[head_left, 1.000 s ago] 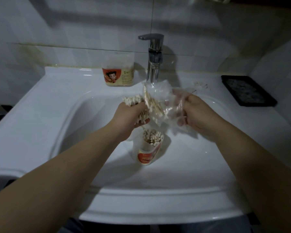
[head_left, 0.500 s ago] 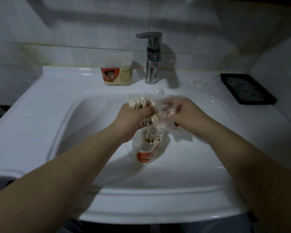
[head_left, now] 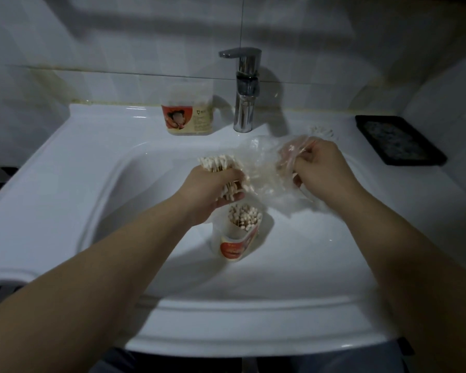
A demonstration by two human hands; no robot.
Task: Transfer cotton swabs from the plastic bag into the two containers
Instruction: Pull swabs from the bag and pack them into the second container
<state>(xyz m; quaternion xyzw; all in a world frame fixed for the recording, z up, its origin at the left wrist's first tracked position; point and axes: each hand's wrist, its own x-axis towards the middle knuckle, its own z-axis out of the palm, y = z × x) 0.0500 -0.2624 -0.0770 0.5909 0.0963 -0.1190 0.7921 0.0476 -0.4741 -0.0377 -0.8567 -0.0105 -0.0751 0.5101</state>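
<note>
White sink (head_left: 65, 170), tiled wall (head_left: 119, 49), swab container (head_left: 234, 246)

Sink (head_left: 65, 184): glossy white.
Faucet (head_left: 244, 103): chrome silver.
Basin container (head_left: 236, 243): white, red-orange label band.
Ledge container (head_left: 189, 114): clear, red and beige label.
Cotton swabs (head_left: 218, 164): white tips, pale tan sticks.
Plastic bag (head_left: 261, 162): clear, colourless.
Tray (head_left: 412, 163): black rim, grey speckled centre.
Wall tiles (head_left: 119, 49): dull white.

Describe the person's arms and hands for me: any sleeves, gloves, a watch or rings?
The left hand and the right hand are bare, with no gloves and no rings that show. The left forearm and the right forearm are bare too, with no sleeves in the frame and no watch or bracelet at either wrist. The light is dim, so small details could be missed.
</note>
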